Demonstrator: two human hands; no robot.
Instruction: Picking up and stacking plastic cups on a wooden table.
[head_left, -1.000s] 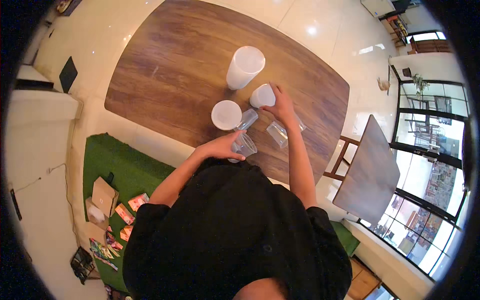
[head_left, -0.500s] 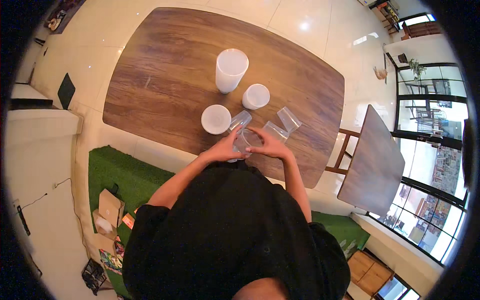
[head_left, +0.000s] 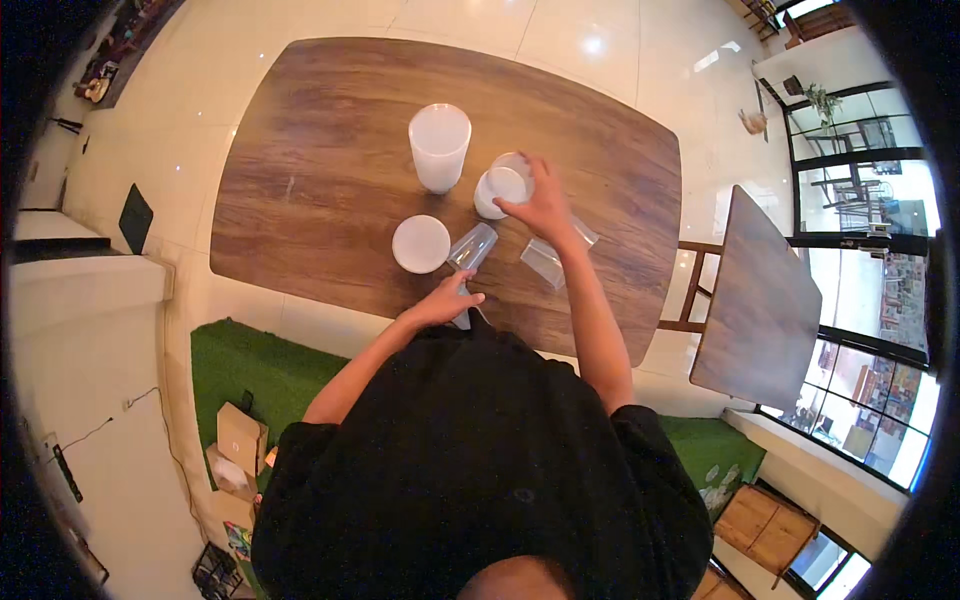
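You have open wooden table across the left and upper part of the frame. At centre, the tall white cup, small white cup, round lid and two lying clear cups crowd passage.

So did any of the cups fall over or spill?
Two clear plastic cups lie tipped on their sides on the wooden table: one by the left hand, another under the right wrist. No spill shows. The tall white cup stands upright, and the right hand touches a small white cup.
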